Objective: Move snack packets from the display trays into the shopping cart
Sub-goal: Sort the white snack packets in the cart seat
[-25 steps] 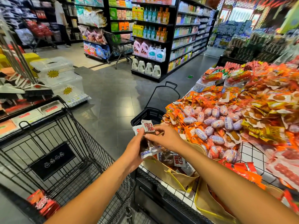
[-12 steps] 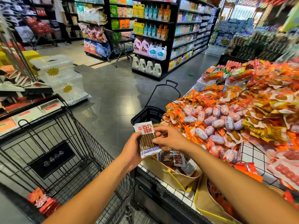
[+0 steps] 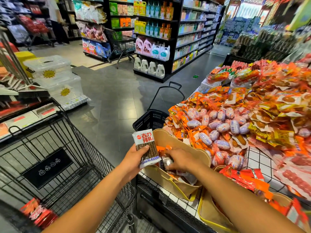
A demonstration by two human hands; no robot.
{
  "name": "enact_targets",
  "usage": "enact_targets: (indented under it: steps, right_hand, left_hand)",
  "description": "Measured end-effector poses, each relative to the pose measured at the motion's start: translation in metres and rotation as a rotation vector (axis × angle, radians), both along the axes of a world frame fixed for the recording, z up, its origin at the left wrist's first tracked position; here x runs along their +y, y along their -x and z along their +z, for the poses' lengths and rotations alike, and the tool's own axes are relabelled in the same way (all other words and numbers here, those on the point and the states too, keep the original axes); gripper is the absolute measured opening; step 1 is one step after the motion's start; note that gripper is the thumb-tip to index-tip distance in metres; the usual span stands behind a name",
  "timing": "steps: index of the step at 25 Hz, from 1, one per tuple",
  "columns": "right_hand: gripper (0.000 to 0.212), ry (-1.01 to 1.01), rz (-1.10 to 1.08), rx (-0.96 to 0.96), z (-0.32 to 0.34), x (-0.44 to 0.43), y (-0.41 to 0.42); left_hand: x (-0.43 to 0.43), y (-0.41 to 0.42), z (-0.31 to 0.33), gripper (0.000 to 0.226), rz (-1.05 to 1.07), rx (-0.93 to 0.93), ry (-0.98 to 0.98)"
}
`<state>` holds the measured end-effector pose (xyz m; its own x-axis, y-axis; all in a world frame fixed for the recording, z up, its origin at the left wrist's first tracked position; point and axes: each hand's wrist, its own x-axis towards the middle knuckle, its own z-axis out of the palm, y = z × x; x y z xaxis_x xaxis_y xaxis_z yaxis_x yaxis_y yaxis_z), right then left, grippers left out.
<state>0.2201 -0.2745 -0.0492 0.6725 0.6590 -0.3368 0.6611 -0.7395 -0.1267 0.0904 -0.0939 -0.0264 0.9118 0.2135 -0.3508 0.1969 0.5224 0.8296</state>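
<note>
- The display desk fills your right side: a white wire-grid surface heaped with orange, yellow and pale oval snack packs.
- Your shopping cart stands at lower left, a black wire basket with its near rim beneath your left forearm. Red packets lie at its near left corner.
- A black hand basket with its handle raised sits on the floor just past the desk's near corner.
- A tan display tray with a yellow-edged rim stands at the desk's near corner. A second tray of the same kind stands to its right, closer to you.
- Your left hand is held between the cart and the tan tray. Its fingers are curled around a white snack packet, thumb across the front, packet upright with its printed face toward you.
- Your right hand is down inside the tan tray, palm down, on the packets lying there. The fingers are bent over a dark, shiny packet; whether they have closed on it cannot be told.
</note>
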Motion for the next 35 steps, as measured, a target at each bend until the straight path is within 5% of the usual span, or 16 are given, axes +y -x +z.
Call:
enact_targets:
  steps: [4, 8, 13, 19, 23, 30, 35]
  right_hand:
    - [0.024, -0.269, -0.170, 0.084, 0.026, -0.007, -0.020]
    - [0.026, -0.513, -0.442, 0.256, 0.067, -0.029, -0.044]
    - [0.040, 0.094, -0.338, 0.125, 0.032, -0.035, -0.017]
    - [0.042, 0.067, -0.357, 0.017, 0.025, -0.031, 0.000]
    - [0.059, -0.105, -0.350, 0.237, 0.044, -0.026, 0.007]
    - [0.026, -0.678, -0.363, 0.382, 0.118, 0.069, 0.019]
    - [0.039, -0.696, -0.247, 0.542, 0.091, 0.177, 0.064]
  left_hand:
    - [0.003, 0.002, -0.001, 0.022, -0.016, 0.009, 0.015]
    - [0.006, 0.002, -0.004, 0.024, -0.029, 0.009, 0.014]
    - [0.007, 0.003, -0.006, 0.025, -0.038, 0.007, 0.010]
    - [0.011, 0.010, -0.008, 0.032, -0.056, -0.033, 0.011]
    - [0.028, 0.025, -0.013, 0.032, -0.050, -0.027, -0.009]
    - [0.101, 0.073, -0.023, 0.024, 0.103, 0.062, -0.047]
    - [0.170, 0.136, -0.046, 0.032, 0.248, 0.158, -0.177]
